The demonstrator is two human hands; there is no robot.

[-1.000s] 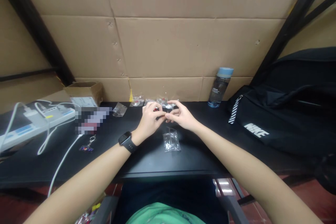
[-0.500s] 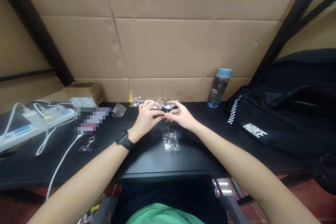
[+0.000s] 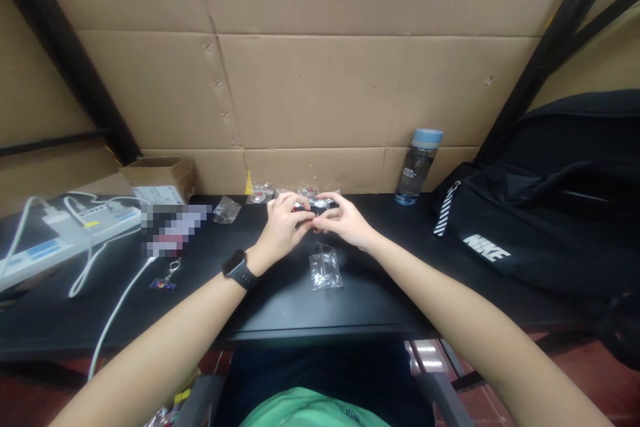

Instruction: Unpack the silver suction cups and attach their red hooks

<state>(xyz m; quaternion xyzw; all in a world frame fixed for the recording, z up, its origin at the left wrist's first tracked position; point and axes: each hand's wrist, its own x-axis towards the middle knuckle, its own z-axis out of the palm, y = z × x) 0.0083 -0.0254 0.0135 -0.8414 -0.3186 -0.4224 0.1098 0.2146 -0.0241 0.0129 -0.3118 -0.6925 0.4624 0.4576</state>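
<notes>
My left hand (image 3: 283, 227), with a black watch on its wrist, and my right hand (image 3: 343, 221) meet fingertip to fingertip over the far middle of the black desk (image 3: 280, 293). Both pinch a small item between them; it is too small to name. A small clear plastic bag (image 3: 325, 269) lies on the desk just below my hands. Several more little clear bags (image 3: 260, 195) sit behind my hands along the cardboard wall, and one (image 3: 226, 209) lies apart to the left.
A blue-capped water bottle (image 3: 417, 167) stands at the back right. A black sports bag (image 3: 540, 227) fills the right side. At left are a white power strip with cables (image 3: 60, 233), a small cardboard box (image 3: 160, 177) and a keychain (image 3: 165, 280).
My hands have stayed together at the same spot, with only slight shifts of the fingers. Nothing else moved.
</notes>
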